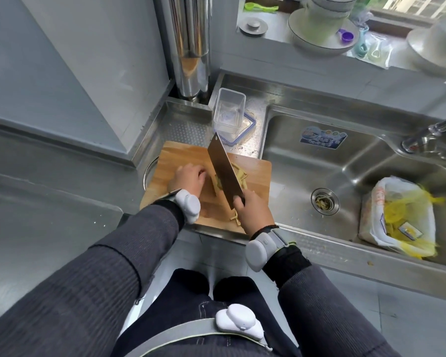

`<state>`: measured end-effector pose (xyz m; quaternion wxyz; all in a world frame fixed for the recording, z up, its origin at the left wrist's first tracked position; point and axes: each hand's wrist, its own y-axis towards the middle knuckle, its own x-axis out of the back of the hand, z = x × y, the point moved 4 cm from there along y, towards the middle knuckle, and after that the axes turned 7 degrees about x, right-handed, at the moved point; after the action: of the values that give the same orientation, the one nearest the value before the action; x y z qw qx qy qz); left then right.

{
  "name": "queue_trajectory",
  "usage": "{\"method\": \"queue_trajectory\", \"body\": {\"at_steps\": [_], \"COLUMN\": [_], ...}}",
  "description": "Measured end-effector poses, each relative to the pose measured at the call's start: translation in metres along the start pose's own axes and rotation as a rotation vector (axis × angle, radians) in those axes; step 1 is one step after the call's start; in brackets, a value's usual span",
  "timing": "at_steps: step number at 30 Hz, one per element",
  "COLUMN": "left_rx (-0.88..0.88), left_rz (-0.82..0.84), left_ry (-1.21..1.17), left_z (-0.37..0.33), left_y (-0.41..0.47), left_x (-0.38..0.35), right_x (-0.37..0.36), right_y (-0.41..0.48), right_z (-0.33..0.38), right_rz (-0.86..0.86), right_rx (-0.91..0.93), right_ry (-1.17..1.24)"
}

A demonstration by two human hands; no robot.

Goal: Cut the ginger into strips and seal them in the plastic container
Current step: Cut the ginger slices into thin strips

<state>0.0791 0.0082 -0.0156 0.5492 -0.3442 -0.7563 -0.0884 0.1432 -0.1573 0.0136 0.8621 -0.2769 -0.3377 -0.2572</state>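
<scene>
fingers (238,203) of right hand (255,213) gripping cleaver (224,173), left hand (188,180) holding ginger (240,175)

Left hand (188,180) curls knuckles-up against the ginger (215,186); right hand (252,211) grips the cleaver (224,173) handle.

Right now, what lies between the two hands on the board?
The cleaver, edge down on the ginger, stands between the left hand and the right hand, which grips its handle; the head view shows it.
</scene>
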Motion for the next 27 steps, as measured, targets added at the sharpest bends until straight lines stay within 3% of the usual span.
{"method": "queue_trajectory", "body": {"at_steps": [4,8,27], "left_rx": [-0.191,-0.428,-0.368], "left_rz": [-0.12,-0.135,-0.019], "left_ry": [0.138,0.266,0.32], "left_z": [0.007,0.007,0.008], "left_y": [-0.02,-0.034,-0.038], "left_x": [-0.001,-0.011,-0.023], "right_x": [-0.009,-0.016,-0.024], "right_y": [-0.005,-0.01,0.006], "right_z": [0.003,0.003,0.017], "right_rz": [0.034,-0.002,-0.008], "right_rx": [-0.009,-0.05,-0.091], "right_ry": [-0.012,0.007,-0.084]}}
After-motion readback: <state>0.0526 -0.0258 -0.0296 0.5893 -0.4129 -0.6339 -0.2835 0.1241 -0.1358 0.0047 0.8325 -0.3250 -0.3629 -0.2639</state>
